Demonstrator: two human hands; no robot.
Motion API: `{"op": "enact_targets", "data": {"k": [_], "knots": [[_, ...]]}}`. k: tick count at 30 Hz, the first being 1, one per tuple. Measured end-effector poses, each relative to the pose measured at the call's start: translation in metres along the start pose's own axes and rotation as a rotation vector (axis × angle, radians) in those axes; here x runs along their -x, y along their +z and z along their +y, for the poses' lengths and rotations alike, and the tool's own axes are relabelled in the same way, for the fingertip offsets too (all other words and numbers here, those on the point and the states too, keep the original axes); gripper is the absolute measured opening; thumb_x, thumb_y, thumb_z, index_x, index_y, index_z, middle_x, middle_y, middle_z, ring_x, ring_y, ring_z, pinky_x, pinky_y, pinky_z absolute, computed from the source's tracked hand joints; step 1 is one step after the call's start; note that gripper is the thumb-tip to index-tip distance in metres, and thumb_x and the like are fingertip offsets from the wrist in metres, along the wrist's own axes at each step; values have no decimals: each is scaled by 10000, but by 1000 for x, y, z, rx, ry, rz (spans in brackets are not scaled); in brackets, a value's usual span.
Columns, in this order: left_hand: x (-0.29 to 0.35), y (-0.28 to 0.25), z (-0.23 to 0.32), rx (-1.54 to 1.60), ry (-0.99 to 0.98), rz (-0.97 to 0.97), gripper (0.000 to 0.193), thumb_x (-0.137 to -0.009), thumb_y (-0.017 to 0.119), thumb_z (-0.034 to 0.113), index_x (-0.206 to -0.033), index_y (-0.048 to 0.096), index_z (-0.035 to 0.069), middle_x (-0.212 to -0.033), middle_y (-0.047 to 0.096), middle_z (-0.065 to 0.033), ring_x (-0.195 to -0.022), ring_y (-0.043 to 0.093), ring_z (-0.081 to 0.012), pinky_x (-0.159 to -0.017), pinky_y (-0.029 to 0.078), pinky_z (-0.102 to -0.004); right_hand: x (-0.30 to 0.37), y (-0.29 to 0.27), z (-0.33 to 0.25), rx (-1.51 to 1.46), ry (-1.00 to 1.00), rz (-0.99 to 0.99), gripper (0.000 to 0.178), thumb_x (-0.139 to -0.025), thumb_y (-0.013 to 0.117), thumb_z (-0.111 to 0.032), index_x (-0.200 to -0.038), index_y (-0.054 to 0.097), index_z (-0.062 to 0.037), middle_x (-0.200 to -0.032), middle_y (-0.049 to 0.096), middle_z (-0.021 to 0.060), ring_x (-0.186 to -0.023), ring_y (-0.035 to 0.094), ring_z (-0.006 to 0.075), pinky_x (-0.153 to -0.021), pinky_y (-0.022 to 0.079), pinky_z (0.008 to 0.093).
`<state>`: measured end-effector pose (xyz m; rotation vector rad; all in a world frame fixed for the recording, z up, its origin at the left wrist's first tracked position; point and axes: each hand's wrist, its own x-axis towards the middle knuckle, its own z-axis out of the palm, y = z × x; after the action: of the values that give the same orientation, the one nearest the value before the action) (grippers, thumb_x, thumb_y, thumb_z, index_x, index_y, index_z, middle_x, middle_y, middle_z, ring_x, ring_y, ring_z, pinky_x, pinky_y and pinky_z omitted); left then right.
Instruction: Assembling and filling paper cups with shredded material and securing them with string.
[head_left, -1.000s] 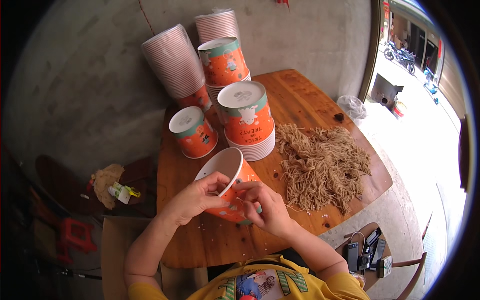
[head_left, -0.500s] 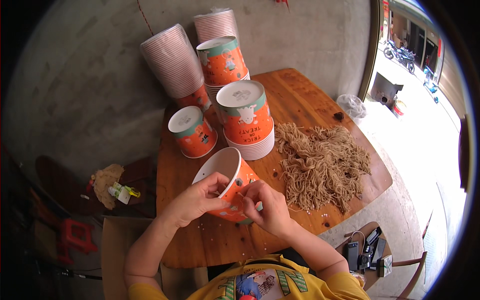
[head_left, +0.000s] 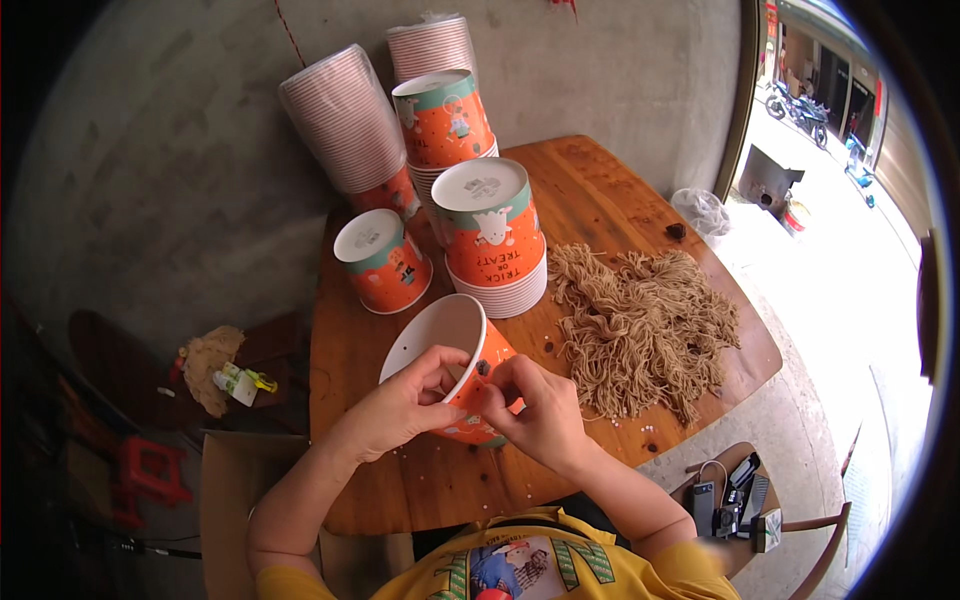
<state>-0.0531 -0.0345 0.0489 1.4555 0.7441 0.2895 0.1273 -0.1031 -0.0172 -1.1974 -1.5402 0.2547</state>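
Observation:
A paper bucket point(head_left: 425, 325), white inside and orange with green outside, is tilted over the table with its opening toward the upper left. My left hand point(head_left: 400, 405) is closed over its near rim, fingers inside and thumb outside. At the bucket's outer wall, my right hand point(head_left: 535, 405) is pinched, thumb against index finger, with a thin tan cord at the fingertips, mostly hidden now. A small dark dot shows on the white inner wall. Right of the bucket lies a heap of tan cords point(head_left: 650, 335).
Upside-down bucket stacks point(head_left: 490, 235) stand behind, with a smaller bucket point(head_left: 385, 265) to their left. Bagged stacks point(head_left: 345, 120) lean near the wall. A cardboard box point(head_left: 235, 500) is at lower left, and a chair point(head_left: 735, 500) with a phone and gadgets at lower right.
The bucket's opening has tipped slightly further left. My right hand has shifted slightly right along the wall, and the tan strand at its fingertips is less visible. My left hand keeps its hold.

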Motion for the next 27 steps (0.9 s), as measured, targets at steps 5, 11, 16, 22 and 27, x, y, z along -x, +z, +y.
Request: {"op": "enact_targets", "data": {"k": [5,11,16,22,27], "knots": [[1,2,0,-6,6,3,500,-865,600,-25,-1320,422,83,-1151,573,-38,-1066,550,-106,-917,454,-271,-1,-1,0,-11,35,-16,158,-818,688,-77,-822,540,-20,-744,632,70,-611,652,163,-559,534,286],[0,4,-2,-21,9,-13,507,-872,605,-21,-1330,415,85,-1132,566,-27,-1026,553,-96,-894,458,-256,-2,-1,0,-4,45,-11,165,-818,692,-81,-812,537,-22,-736,630,72,-606,651,168,-562,535,291],[1,9,4,4,8,-12,349,-932,555,40,-1274,486,50,-1061,570,-30,-985,543,-85,-873,467,-252,2,-5,2,16,52,-34,168,-818,693,-82,-809,538,-20,-738,633,73,-600,648,173,-556,530,290],[-20,19,-15,-68,34,6,159,-979,521,118,-1084,570,11,-982,612,-13,-907,566,-77,-814,480,-249,17,-14,3,-15,105,-28,158,-823,690,-83,-823,546,-16,-735,630,72,-590,635,166,-552,524,284],[-31,36,-24,-529,177,115,101,-943,544,110,-969,539,12,-911,636,-122,-851,635,-223,-774,496,-332,31,-24,17,-213,340,-182,120,-892,644,-82,-915,550,-10,-746,619,35,-639,614,76,-554,487,228]]}}
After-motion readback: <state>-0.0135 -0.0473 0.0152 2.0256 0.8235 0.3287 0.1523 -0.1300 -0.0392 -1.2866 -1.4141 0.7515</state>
